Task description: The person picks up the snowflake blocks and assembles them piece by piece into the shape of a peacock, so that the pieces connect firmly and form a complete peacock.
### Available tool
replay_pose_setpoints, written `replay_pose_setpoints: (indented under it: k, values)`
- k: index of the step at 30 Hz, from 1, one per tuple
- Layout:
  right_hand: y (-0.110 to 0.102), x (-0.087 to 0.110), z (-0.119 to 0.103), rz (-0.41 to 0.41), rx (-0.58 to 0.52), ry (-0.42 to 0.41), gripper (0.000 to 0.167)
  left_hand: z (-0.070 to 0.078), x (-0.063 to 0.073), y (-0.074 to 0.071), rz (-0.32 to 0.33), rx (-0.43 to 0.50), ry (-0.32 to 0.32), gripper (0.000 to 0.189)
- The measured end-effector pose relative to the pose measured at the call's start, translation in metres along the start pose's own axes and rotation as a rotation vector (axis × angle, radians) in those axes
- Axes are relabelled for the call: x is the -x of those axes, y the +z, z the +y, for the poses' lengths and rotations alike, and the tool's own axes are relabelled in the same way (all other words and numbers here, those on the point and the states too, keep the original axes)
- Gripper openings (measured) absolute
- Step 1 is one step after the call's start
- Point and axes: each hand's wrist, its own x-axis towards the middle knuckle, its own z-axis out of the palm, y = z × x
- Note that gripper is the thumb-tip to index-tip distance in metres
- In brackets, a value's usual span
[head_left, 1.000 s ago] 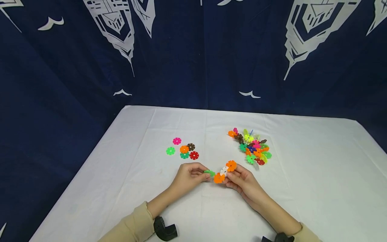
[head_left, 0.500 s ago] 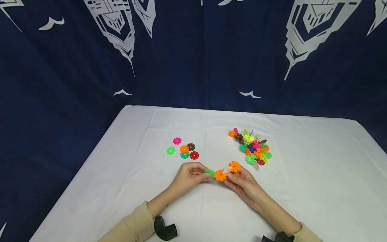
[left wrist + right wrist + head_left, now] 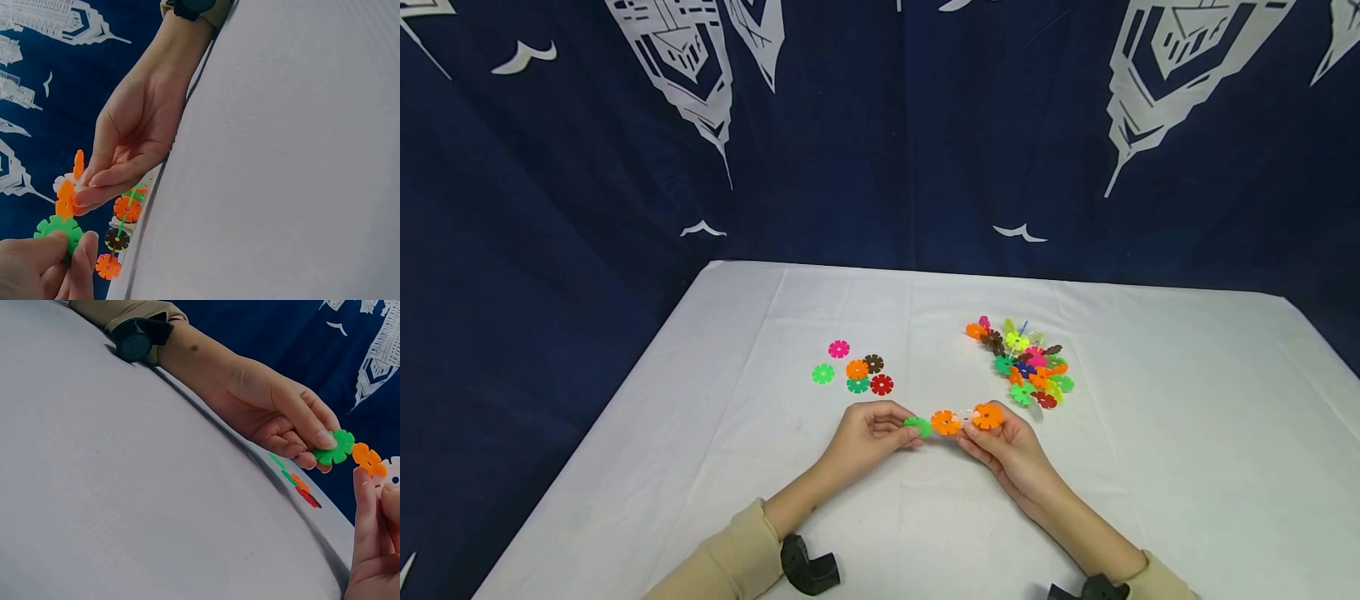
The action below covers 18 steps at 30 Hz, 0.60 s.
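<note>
Your hands both grasp something above the tabletop (image 3: 1187, 433): the left hand (image 3: 874, 431) pinches the green disc (image 3: 917, 426) by its outer side, the right hand (image 3: 1009, 450) the orange chain (image 3: 945, 422) near its white disc (image 3: 389, 469), grips that seem to leave the facing edges bare. Whether those edges touch, you can't tell. Loose discs (image 3: 857, 370) lie spread beyond your left hand, apart from the heaped pile (image 3: 1033, 367) beyond your right, probably so each shows plainly.

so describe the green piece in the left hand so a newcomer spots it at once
Above the white table, find the person's left hand. Its fingers pinch a bright green disc with a notched rim. It alone is green there: the pieces in the right hand are orange and white.
</note>
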Motion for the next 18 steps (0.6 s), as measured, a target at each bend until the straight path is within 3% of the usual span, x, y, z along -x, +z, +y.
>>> replay_pose_setpoints:
  k: [6, 18]
  values:
    - [0.0013, -0.0001, 0.0006, 0.007, 0.078, -0.021, 0.010, -0.0005, -0.0001, 0.0000, 0.019, -0.084, 0.051, 0.010]
    - [0.0042, -0.0003, -0.0009, 0.025, 0.098, 0.002, 0.010, 0.0008, 0.0002, 0.0000, 0.014, -0.069, 0.014, 0.015]
